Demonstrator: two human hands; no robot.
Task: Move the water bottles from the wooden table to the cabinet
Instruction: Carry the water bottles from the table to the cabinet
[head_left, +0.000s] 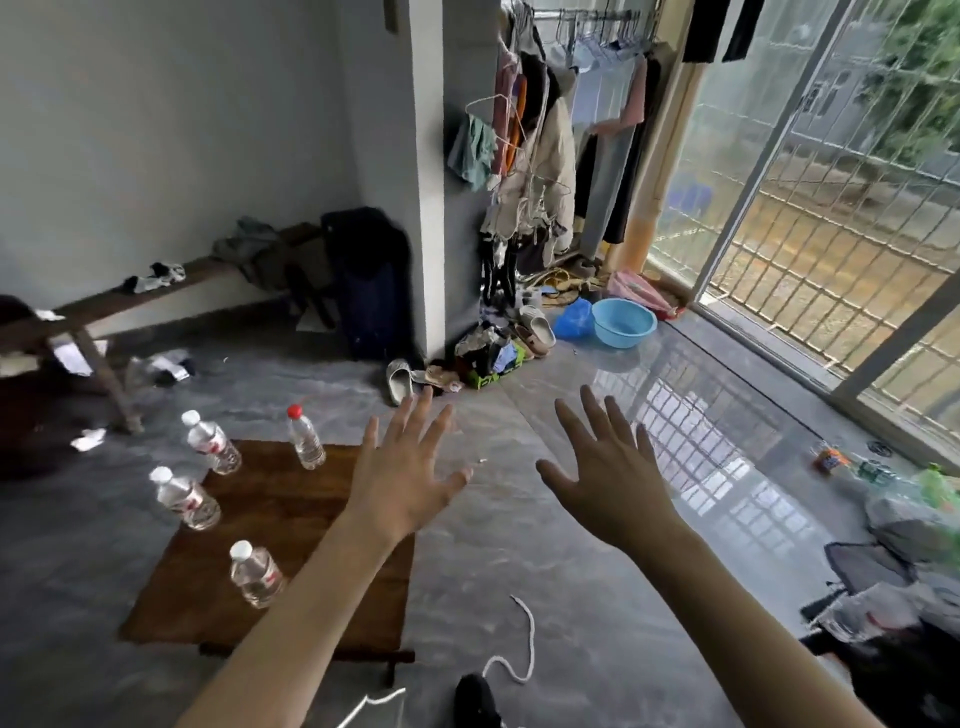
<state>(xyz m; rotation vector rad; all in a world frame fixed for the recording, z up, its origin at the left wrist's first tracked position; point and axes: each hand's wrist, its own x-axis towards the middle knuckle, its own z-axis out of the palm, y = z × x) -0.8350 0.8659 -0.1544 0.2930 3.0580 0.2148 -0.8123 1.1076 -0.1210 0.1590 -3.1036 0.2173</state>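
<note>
A person's left hand (408, 475) and right hand (608, 475) are reaching out palm-down with fingers spread wide, holding nothing, both hovering over the glossy grey tiled floor (519, 545). The left forearm is crossing the near right corner of the low brown wooden table (291, 525), hiding part of its top. Four clear plastic water bottles are standing on that table: one with a red cap (305, 439) at the far edge, three with white caps (213, 443) (184, 499) (255, 574) lining its left side. No cabinet can be made out from this angle. A white cord (522, 647) is lying on the floor near the table, partly cut off at the bottom edge. Farther off, a round light-blue plastic basin (623, 322) is sitting by a crowded clothes rack (561, 130), with sandals and clutter blurring together at the pillar's foot. A dark heap at right is too indistinct to identify.
</note>
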